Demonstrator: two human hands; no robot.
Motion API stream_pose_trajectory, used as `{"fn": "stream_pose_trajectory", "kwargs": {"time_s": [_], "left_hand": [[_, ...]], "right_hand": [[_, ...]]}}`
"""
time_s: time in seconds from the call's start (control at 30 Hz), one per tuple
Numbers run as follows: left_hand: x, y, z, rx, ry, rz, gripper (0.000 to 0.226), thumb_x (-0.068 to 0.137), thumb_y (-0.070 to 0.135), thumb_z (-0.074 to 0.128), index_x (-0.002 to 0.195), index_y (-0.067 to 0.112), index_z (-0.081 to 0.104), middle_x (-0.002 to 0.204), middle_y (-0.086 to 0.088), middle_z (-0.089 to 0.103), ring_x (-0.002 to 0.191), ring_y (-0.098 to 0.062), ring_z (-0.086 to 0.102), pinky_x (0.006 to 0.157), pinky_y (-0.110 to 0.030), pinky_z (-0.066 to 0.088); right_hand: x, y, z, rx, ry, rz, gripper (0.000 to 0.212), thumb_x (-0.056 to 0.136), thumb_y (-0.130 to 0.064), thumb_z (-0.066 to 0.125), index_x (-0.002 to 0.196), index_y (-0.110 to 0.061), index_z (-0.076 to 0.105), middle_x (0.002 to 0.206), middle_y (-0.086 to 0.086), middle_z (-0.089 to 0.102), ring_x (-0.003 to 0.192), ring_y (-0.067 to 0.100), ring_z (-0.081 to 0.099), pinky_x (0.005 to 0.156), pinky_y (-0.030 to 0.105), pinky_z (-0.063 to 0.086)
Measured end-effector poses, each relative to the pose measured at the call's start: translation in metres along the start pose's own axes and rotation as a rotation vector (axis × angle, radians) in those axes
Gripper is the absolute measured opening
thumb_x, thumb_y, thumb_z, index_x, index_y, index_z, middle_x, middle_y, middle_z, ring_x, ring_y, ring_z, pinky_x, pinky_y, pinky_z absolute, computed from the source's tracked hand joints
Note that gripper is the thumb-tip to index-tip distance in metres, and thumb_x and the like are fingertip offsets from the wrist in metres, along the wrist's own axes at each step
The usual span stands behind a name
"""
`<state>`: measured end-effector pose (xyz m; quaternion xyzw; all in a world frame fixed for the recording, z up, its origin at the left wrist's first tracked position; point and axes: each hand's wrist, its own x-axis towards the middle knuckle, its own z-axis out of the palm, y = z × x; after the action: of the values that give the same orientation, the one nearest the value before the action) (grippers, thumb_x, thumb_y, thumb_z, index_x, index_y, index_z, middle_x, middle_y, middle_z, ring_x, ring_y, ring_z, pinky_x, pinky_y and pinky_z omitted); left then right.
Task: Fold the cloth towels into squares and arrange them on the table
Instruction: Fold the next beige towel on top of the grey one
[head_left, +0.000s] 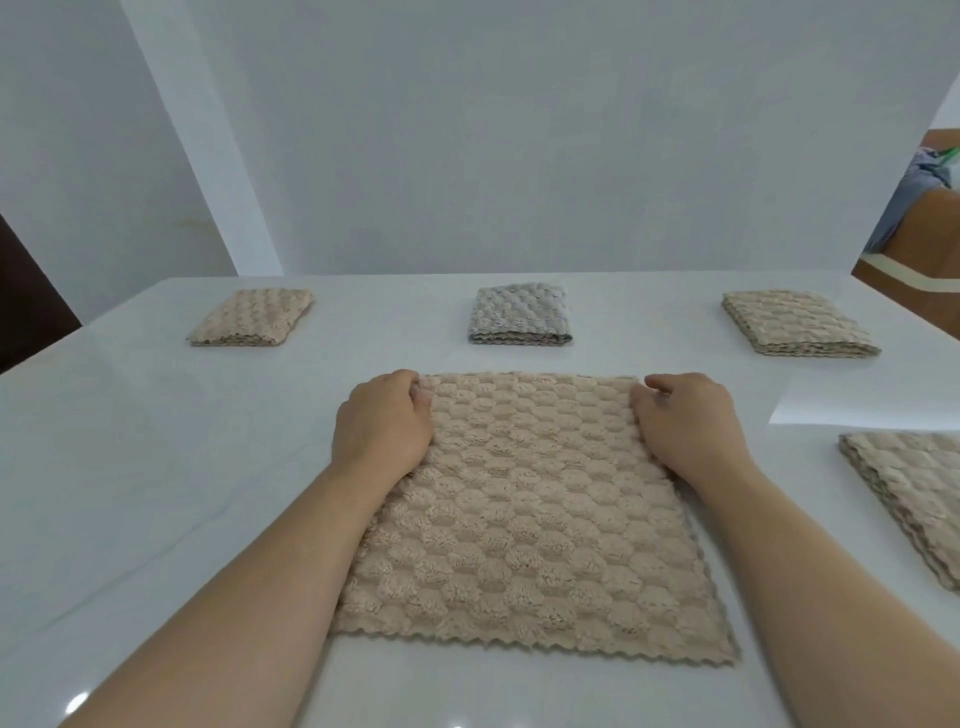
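Note:
A beige textured towel (524, 514) lies spread flat on the white table (156, 467) in front of me. My left hand (382, 421) grips its far left corner with curled fingers. My right hand (685, 421) grips its far right corner the same way. Three folded square towels sit in a row at the back: a beige one (252, 318) on the left, a grey one (519, 314) in the middle, a beige one (797, 323) on the right.
A stack of beige towels (914, 499) lies at the right edge of the table. A white wall stands just behind the table. A brown box with cloth (930, 218) shows at the far right.

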<state>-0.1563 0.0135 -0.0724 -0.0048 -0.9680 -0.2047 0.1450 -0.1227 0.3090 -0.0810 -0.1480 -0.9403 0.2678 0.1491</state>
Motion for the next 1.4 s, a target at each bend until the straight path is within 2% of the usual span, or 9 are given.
{"fn": "stream_pose_trajectory", "kwargs": {"time_s": [0.13, 0.33, 0.47, 0.67, 0.73, 0.93, 1.07, 1.23, 1.4], "left_hand": [[-0.001, -0.001, 0.0, -0.019, 0.045, 0.05, 0.026, 0.101, 0.026, 0.052, 0.117, 0.015, 0.069, 0.116, -0.002, 0.07, 0.109, -0.024, 0.062, 0.093, -0.039, 0.05], [-0.001, -0.003, 0.001, -0.101, 0.018, 0.078, 0.038, 0.102, 0.023, 0.053, 0.137, 0.013, 0.061, 0.139, -0.001, 0.06, 0.127, -0.02, 0.055, 0.111, -0.035, 0.041], [-0.002, -0.004, 0.0, -0.178, -0.012, 0.099, 0.037, 0.099, 0.018, 0.057, 0.135, 0.012, 0.063, 0.14, 0.002, 0.056, 0.124, -0.014, 0.055, 0.108, -0.023, 0.036], [-0.001, -0.004, -0.001, -0.227, -0.043, 0.087, 0.035, 0.096, 0.02, 0.063, 0.131, 0.016, 0.067, 0.148, 0.001, 0.051, 0.125, -0.018, 0.057, 0.114, -0.031, 0.039], [-0.001, -0.004, -0.002, -0.239, -0.068, 0.068, 0.034, 0.096, 0.023, 0.065, 0.129, 0.018, 0.069, 0.149, 0.001, 0.051, 0.12, -0.017, 0.061, 0.109, -0.025, 0.04], [-0.003, -0.002, -0.007, -0.289, -0.046, 0.058, 0.031, 0.094, 0.023, 0.066, 0.124, 0.022, 0.072, 0.136, 0.005, 0.065, 0.102, -0.007, 0.064, 0.095, -0.016, 0.038], [-0.007, 0.002, -0.011, -0.366, 0.045, 0.087, 0.021, 0.095, 0.017, 0.065, 0.111, 0.021, 0.077, 0.116, 0.012, 0.071, 0.096, 0.01, 0.057, 0.078, 0.008, 0.032], [-0.009, 0.004, -0.014, -0.452, 0.097, 0.101, 0.01, 0.089, 0.017, 0.073, 0.086, 0.027, 0.071, 0.09, 0.016, 0.071, 0.09, 0.004, 0.063, 0.069, 0.004, 0.039], [-0.01, 0.003, -0.015, -0.459, 0.106, 0.147, 0.016, 0.086, 0.016, 0.077, 0.084, 0.025, 0.064, 0.086, 0.013, 0.068, 0.085, 0.003, 0.062, 0.068, -0.001, 0.041]], "right_hand": [[0.001, 0.003, 0.005, -0.074, 0.006, -0.024, 0.04, 0.1, -0.041, 0.047, 0.117, -0.018, 0.075, 0.128, 0.012, 0.065, 0.124, 0.035, 0.052, 0.107, 0.044, 0.043], [-0.001, 0.005, 0.004, -0.046, 0.024, -0.05, 0.033, 0.098, -0.039, 0.052, 0.121, -0.025, 0.072, 0.125, 0.008, 0.067, 0.122, 0.032, 0.054, 0.105, 0.044, 0.044], [-0.002, 0.003, 0.004, -0.025, 0.034, -0.039, 0.031, 0.098, -0.037, 0.053, 0.121, -0.026, 0.071, 0.122, 0.009, 0.066, 0.121, 0.034, 0.053, 0.102, 0.044, 0.046], [-0.002, 0.003, 0.004, -0.019, 0.033, -0.041, 0.028, 0.098, -0.036, 0.052, 0.12, -0.03, 0.069, 0.12, 0.007, 0.066, 0.12, 0.033, 0.052, 0.1, 0.045, 0.046], [-0.002, 0.004, 0.004, -0.016, 0.023, -0.051, 0.027, 0.098, -0.034, 0.052, 0.119, -0.032, 0.069, 0.121, 0.007, 0.065, 0.122, 0.033, 0.051, 0.102, 0.045, 0.045], [0.001, 0.005, 0.003, -0.065, -0.053, -0.017, 0.035, 0.101, -0.038, 0.048, 0.132, -0.029, 0.062, 0.137, 0.006, 0.058, 0.134, 0.033, 0.04, 0.11, 0.045, 0.034], [0.0, 0.003, 0.001, -0.051, -0.061, -0.002, 0.032, 0.101, -0.037, 0.05, 0.13, -0.029, 0.062, 0.138, 0.005, 0.056, 0.136, 0.032, 0.037, 0.109, 0.045, 0.034], [0.002, 0.0, 0.0, -0.081, -0.083, 0.017, 0.038, 0.102, -0.04, 0.048, 0.136, -0.027, 0.058, 0.143, 0.006, 0.052, 0.139, 0.033, 0.034, 0.111, 0.046, 0.032], [0.001, 0.001, -0.001, -0.05, -0.08, 0.019, 0.03, 0.1, -0.039, 0.052, 0.128, -0.03, 0.061, 0.139, 0.005, 0.054, 0.137, 0.033, 0.036, 0.11, 0.046, 0.034]]}}
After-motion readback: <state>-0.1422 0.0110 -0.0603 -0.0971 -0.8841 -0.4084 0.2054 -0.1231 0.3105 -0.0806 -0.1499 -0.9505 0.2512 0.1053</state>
